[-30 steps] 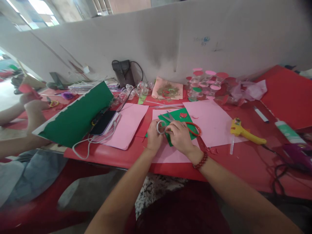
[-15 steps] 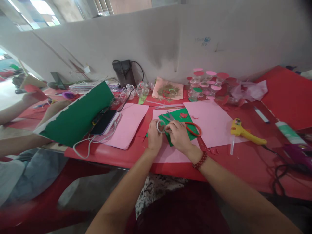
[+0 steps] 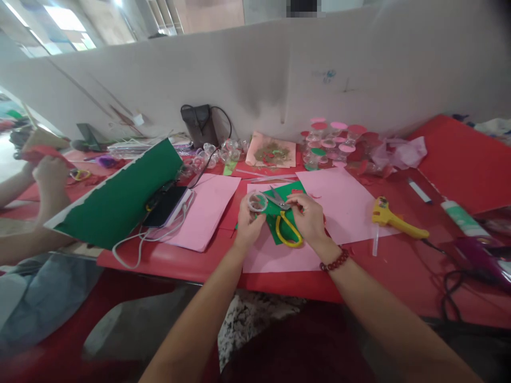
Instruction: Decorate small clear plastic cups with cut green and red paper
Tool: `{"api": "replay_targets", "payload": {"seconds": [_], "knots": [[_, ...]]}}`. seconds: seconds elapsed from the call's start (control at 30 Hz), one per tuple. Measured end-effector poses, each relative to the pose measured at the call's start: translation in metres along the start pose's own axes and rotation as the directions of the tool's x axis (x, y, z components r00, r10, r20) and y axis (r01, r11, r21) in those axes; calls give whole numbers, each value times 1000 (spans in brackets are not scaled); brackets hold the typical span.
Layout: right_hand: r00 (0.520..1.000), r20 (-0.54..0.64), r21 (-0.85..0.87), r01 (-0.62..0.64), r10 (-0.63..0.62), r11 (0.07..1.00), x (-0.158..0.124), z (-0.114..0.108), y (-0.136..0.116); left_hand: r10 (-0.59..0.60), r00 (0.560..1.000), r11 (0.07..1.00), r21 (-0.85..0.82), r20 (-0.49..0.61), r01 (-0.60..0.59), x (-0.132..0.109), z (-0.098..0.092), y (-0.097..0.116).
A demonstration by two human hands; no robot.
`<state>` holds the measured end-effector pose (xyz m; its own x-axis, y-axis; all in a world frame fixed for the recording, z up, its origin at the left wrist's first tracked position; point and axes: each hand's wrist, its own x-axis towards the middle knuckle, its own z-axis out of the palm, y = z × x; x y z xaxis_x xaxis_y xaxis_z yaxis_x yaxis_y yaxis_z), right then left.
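My left hand (image 3: 248, 221) grips a small clear plastic bottle piece (image 3: 255, 198) by its side, its round rim facing me. To its right, my right hand (image 3: 309, 215) is closed with the fingertips at the pivot of a pair of scissors (image 3: 289, 240), whose blades are apart. The yellow handle loop shows; the other loop is mostly hidden under my hand. Beneath lies a green sheet (image 3: 274, 226) on pink paper (image 3: 265, 258). A scrap of red paper (image 3: 296, 191) sits just beyond my right fingers.
A yellow glue gun (image 3: 397, 219) and a green-white bottle (image 3: 463, 218) lie at right. Finished clear plastic pieces with coloured discs (image 3: 337, 141) stand at the back. A phone (image 3: 165, 207) and a green board (image 3: 120, 197) are at left, beside another person's arms (image 3: 43, 229).
My right hand has drawn away from the plastic piece to the right, over the scissors. Their yellow loop has come into view and the orange one is covered. The other person's hand has risen.
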<state>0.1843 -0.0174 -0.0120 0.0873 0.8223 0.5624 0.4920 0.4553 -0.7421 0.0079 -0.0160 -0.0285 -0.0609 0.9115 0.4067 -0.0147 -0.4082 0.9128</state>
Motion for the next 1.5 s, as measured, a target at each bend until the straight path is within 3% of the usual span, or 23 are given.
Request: {"api": "replay_targets", "payload": {"seconds": [0.1,0.27,0.43,0.6,0.7,0.83,0.93,1.03,1.23,1.37,1.5], "knots": [[994,-22,45,-107,108,993,2,0,2,-37,996,991,-122,76,46,-1,1,1],[967,126,222,-246,222,943,1,5,-6,-44,994,997,-55,99,50,0,3,5],[953,218,271,-266,210,925,-2,7,-14,-47,996,995,93,74,41,-1,3,6],[962,214,179,-210,170,961,-3,6,-15,-6,996,952,304,84,-19,-5,5,11],[972,194,158,-166,134,973,-3,4,-13,16,993,939,339,117,-55,-6,6,13],[992,118,105,-51,38,993,-2,1,-11,7,964,987,151,267,-49,-6,5,16],[997,77,65,16,-21,998,-1,-1,-12,-83,927,986,-105,365,130,-5,3,20],[993,101,58,49,-55,997,2,-1,-13,-220,912,917,-246,347,315,-3,3,21],[964,258,-65,-47,62,997,17,-4,-20,-306,904,888,-254,297,384,0,3,20],[935,353,-142,37,16,989,25,-9,-25,-317,903,883,-258,289,392,-1,4,20],[937,348,-165,68,-7,984,26,-8,-24,-314,911,881,-276,268,385,-1,4,18]]}}
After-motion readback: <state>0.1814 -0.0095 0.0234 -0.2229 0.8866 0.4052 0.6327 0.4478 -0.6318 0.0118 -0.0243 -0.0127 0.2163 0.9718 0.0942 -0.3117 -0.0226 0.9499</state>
